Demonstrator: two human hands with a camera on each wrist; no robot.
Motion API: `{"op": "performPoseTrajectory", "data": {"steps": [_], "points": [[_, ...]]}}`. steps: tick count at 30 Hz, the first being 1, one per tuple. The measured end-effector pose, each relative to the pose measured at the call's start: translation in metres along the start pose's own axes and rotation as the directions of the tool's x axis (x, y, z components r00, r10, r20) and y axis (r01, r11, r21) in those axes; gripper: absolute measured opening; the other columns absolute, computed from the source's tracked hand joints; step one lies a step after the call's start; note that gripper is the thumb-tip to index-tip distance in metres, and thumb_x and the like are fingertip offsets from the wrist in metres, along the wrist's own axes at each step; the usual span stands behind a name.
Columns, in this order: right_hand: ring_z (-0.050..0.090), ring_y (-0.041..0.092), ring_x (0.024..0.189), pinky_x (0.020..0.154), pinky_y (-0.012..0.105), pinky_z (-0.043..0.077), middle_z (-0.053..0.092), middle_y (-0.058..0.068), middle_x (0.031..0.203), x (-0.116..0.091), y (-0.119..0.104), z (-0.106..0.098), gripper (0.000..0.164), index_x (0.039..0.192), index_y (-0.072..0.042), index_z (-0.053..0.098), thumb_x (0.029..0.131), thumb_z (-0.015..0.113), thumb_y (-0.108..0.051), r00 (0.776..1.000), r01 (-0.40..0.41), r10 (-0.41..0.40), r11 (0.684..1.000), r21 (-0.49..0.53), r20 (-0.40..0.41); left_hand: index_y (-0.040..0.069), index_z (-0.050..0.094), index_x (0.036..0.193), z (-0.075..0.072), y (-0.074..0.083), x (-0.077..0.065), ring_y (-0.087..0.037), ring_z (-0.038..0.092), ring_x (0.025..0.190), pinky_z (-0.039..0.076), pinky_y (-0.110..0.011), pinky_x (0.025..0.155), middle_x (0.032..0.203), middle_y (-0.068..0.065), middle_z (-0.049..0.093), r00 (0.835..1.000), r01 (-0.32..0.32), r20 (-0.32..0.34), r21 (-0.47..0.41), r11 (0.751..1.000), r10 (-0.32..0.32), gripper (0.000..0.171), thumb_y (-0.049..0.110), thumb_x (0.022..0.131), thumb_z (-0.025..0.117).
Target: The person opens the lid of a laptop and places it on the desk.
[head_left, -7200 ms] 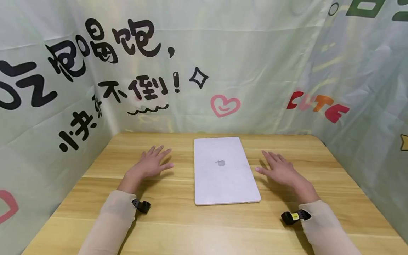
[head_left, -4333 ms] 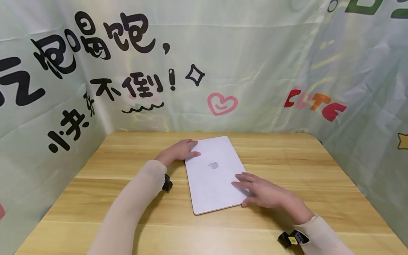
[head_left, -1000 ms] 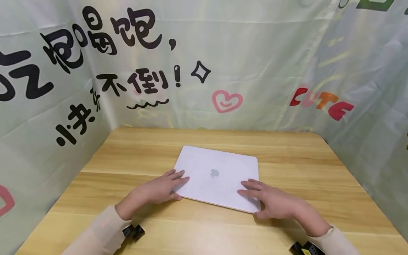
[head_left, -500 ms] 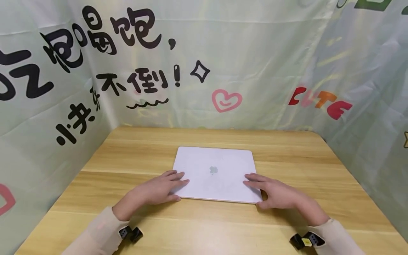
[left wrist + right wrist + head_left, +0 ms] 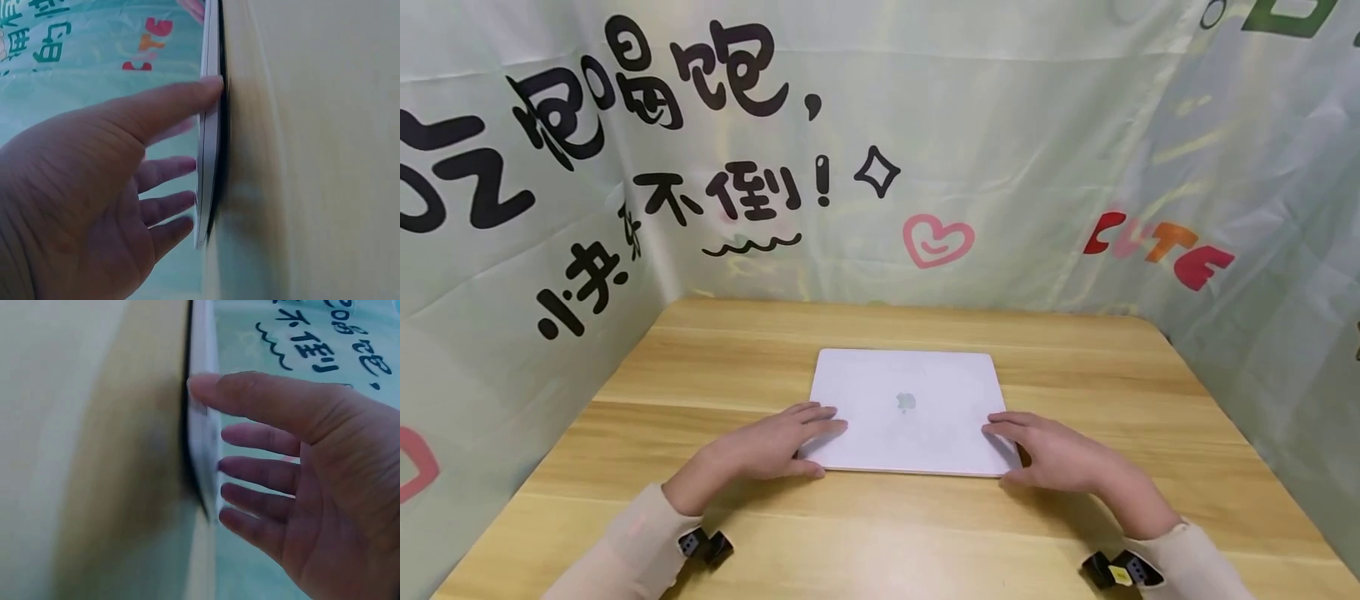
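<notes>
A closed silver laptop (image 5: 917,442) lies flat on the wooden table, its long side across the view and the leaf of its apple logo toward me. My left hand (image 5: 767,442) is at the near left corner: fingertips rest on the lid, and the thumb touches the front edge. At the near right corner my right hand (image 5: 1060,454) mirrors it, thumb (image 5: 206,390) against the edge. Both hands have loosely extended fingers. From the left wrist, the laptop's thin side (image 5: 210,144) shows between the thumb and the spread fingers (image 5: 169,206).
The wooden table (image 5: 880,533) reaches back to a pale printed cloth (image 5: 1015,150) that hangs behind and on both sides. A small black camera is strapped at each sleeve cuff.
The laptop has turned counterclockwise from lengthwise to crosswise, with both hands moving onto its near corners. Over the last half second it has barely shifted; the right hand slid slightly outward.
</notes>
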State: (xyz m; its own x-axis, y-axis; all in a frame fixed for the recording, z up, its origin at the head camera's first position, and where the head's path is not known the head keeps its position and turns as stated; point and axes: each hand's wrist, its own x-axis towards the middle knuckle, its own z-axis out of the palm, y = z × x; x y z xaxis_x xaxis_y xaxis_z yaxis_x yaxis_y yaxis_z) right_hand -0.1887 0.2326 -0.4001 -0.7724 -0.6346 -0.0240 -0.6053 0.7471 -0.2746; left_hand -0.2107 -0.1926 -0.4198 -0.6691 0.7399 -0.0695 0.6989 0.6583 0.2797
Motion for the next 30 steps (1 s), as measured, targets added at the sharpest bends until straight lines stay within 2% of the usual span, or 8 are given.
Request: {"op": "performPoseTrajectory", "data": {"steps": [6,11,16,19,26,30], "points": [[0.054,0.030,0.123,0.101,0.048,0.044,0.059,0.010,0.132,0.018,-0.018,0.000,0.062,0.135,-0.005,0.058,0.087,0.073,-0.041,0.989,0.092,-0.100,0.993,-0.078,-0.109,0.012,0.029,0.155,0.003,-0.013,-0.005,-0.035,0.020,0.145,0.025,-0.053,0.114,0.159,-0.015,0.022,0.995,0.059,-0.071,-0.121,0.991,-0.068,0.095,0.063,0.083,0.065],[0.053,0.024,0.125,0.103,0.043,0.044,0.059,0.004,0.133,0.041,-0.034,0.003,0.060,0.136,-0.008,0.057,0.090,0.069,-0.045,0.982,0.138,-0.146,0.987,-0.076,-0.117,0.011,0.027,0.155,0.003,-0.020,-0.007,-0.035,0.021,0.144,0.025,-0.053,0.114,0.159,-0.016,0.023,0.990,0.079,-0.102,-0.200,0.977,-0.101,0.099,0.067,0.081,0.064],[0.053,0.024,0.124,0.102,0.042,0.044,0.059,0.004,0.133,0.059,-0.045,0.012,0.060,0.137,-0.009,0.056,0.090,0.068,-0.045,0.970,0.204,-0.214,0.975,-0.092,-0.115,0.010,0.024,0.156,0.007,-0.030,-0.007,-0.039,0.013,0.146,0.018,-0.057,0.115,0.160,-0.016,0.020,0.983,0.105,-0.125,-0.222,0.969,-0.135,0.106,0.068,0.078,0.066],[0.053,0.024,0.124,0.102,0.041,0.044,0.058,0.005,0.134,0.066,-0.050,0.017,0.062,0.138,-0.010,0.054,0.091,0.067,-0.046,0.964,0.235,-0.245,0.966,-0.104,-0.100,0.007,0.021,0.156,0.012,-0.037,-0.007,-0.041,0.009,0.146,0.013,-0.058,0.115,0.160,-0.018,0.018,0.979,0.130,-0.123,-0.235,0.963,-0.162,0.112,0.070,0.075,0.067],[0.049,0.024,0.129,0.105,0.040,0.042,0.054,0.005,0.140,0.075,-0.057,0.025,0.067,0.141,-0.013,0.052,0.089,0.065,-0.053,0.968,0.238,-0.244,0.966,-0.100,-0.055,0.002,0.011,0.156,0.019,-0.043,-0.007,-0.035,0.005,0.148,0.001,-0.055,0.116,0.160,-0.019,0.014,0.971,0.200,-0.081,-0.252,0.947,-0.226,0.135,0.075,0.062,0.074],[0.049,0.026,0.128,0.103,0.042,0.043,0.054,0.007,0.139,0.076,-0.057,0.031,0.067,0.140,-0.011,0.054,0.089,0.066,-0.053,0.961,0.259,-0.268,0.957,-0.129,-0.064,0.001,0.009,0.156,0.021,-0.042,-0.005,-0.034,0.004,0.148,-0.003,-0.054,0.116,0.160,-0.020,0.014,0.971,0.197,-0.080,-0.260,0.945,-0.224,0.141,0.074,0.057,0.077]]}}
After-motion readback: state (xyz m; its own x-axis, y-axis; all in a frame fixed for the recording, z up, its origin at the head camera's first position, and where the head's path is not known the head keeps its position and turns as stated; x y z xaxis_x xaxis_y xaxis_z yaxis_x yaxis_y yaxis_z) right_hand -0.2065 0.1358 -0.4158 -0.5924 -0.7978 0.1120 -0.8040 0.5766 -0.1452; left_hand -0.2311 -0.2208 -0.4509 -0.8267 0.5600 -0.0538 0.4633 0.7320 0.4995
